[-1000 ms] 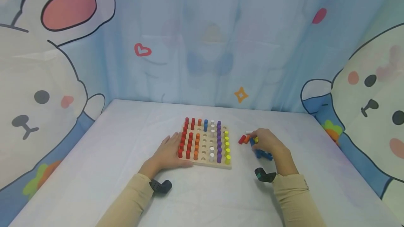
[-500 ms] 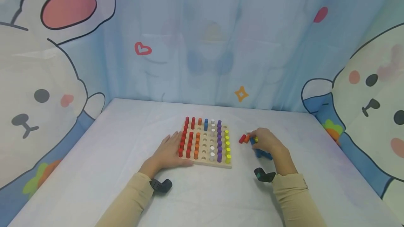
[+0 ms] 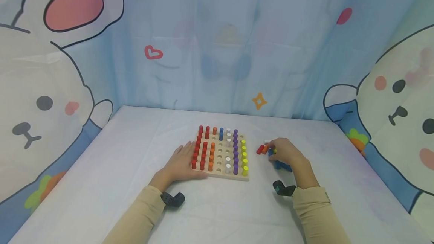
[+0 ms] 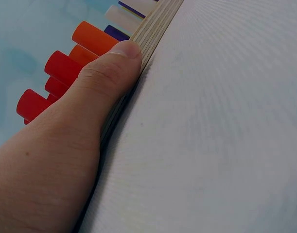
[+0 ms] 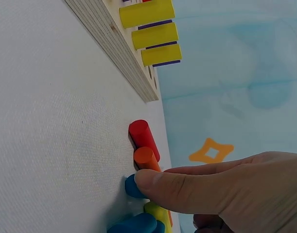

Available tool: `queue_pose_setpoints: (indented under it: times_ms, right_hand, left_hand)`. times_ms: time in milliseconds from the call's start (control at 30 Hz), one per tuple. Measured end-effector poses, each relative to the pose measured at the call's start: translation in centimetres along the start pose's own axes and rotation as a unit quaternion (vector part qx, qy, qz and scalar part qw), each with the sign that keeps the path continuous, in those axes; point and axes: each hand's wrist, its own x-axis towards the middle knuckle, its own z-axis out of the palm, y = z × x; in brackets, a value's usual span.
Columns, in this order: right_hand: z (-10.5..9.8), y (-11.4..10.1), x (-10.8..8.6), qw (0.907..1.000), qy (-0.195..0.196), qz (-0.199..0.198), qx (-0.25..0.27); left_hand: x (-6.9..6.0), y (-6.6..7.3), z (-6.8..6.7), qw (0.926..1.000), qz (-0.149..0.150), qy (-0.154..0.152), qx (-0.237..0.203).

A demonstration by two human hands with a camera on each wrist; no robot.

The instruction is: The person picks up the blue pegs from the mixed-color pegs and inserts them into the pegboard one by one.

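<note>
A wooden peg board holds upright pegs in red, orange, blue, white, purple and yellow columns, with several bare holes. The left hand rests at its near left corner, fingers extended along the left side; in the left wrist view the thumb presses the board's edge. Right of the board, the right hand pinches a blue peg low over the table. The right wrist view shows the thumb on this blue peg; the opposing fingertips are hidden.
Loose red, orange and white pegs lie left of and behind the right fingers. More blue pegs lie under the right hand, beside a yellow peg. A patterned curtain stands behind the table.
The blue peg at the right fingertips has shifted very slightly to the left. The left hand and the board keep their places.
</note>
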Motion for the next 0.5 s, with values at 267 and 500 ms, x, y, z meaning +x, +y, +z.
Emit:
queue_pose_setpoints:
  times_ms: [267,500]
  right_hand:
    - [0.06,-0.11,-0.09,1.0,-0.008,0.003,0.003]
    - [0.19,-0.09,0.0,0.9997,-0.01,0.023,0.007]
  left_hand:
    - [0.08,-0.13,0.15,1.0,-0.001,0.002,0.003]
    - [0.1,-0.14,0.16,1.0,0.0,0.001,0.002]
